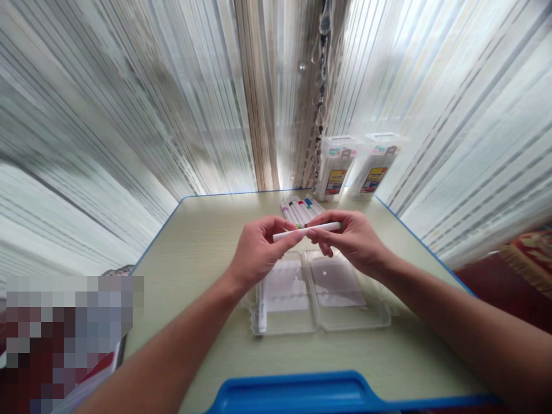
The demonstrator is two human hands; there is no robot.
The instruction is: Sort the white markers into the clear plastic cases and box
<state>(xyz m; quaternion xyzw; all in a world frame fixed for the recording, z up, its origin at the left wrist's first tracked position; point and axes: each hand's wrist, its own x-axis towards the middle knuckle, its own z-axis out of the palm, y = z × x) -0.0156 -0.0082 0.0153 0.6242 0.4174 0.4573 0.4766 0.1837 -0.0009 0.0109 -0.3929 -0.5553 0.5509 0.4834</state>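
Note:
Between both hands I hold a white marker [321,227] with a green end at the right, almost level above the table. The fingers of my left hand [265,244] are closed round its left end. My right hand [351,238] pinches it toward the middle and right. Below lies a clear plastic case [317,325], opened flat, with white paper inside both halves. One white marker [262,310] lies along the left side of the case. Behind my hands several white markers [297,210] with coloured bands lie side by side, partly covered by my fingers.
Two upright clear plastic boxes with labels, the left box [334,172] and the right box [373,169], stand at the table's back right. The pale table [185,241] has a blue edge and a blue tray [293,394] in front. String curtains [172,103] hang behind.

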